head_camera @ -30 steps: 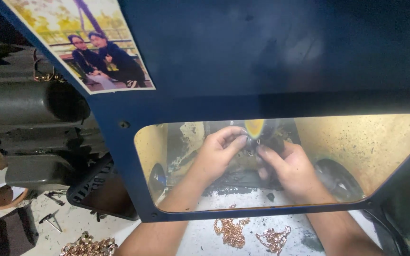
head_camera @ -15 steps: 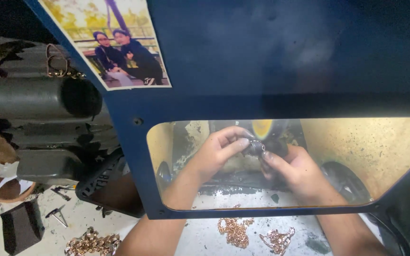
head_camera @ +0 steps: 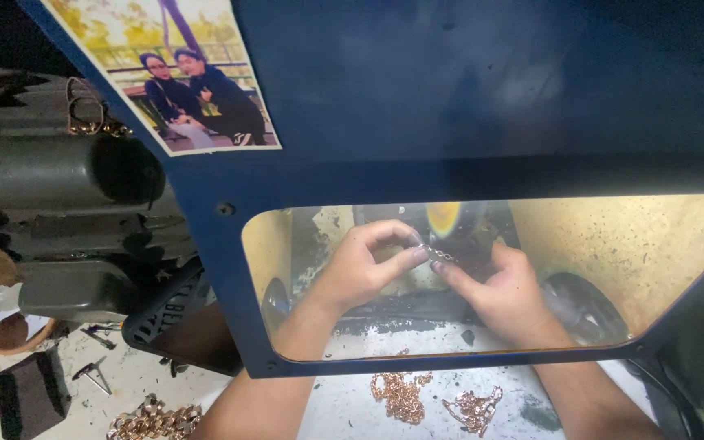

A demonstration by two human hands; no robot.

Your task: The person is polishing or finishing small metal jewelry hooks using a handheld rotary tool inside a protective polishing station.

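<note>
We see the left hand (head_camera: 360, 273) and the right hand (head_camera: 503, 293) reaching in behind the clear window of a dark blue metal guard hood (head_camera: 482, 106). Between them they stretch a short length of silvery metal chain (head_camera: 437, 255). The left grip is pressed together on its left end, and the right grip is pinched on its right end. The chain sits just below a yellow-faced buffing wheel (head_camera: 443, 218); we cannot tell whether it touches.

We judge the polishing to be underway on this piece. Two copper-coloured chain heaps (head_camera: 401, 395) (head_camera: 473, 407) lie on the white table (head_camera: 344, 415) near the wrists, apparently still waiting.

The chain's long axis runs left to right, dipping slightly toward the right hand.
</note>
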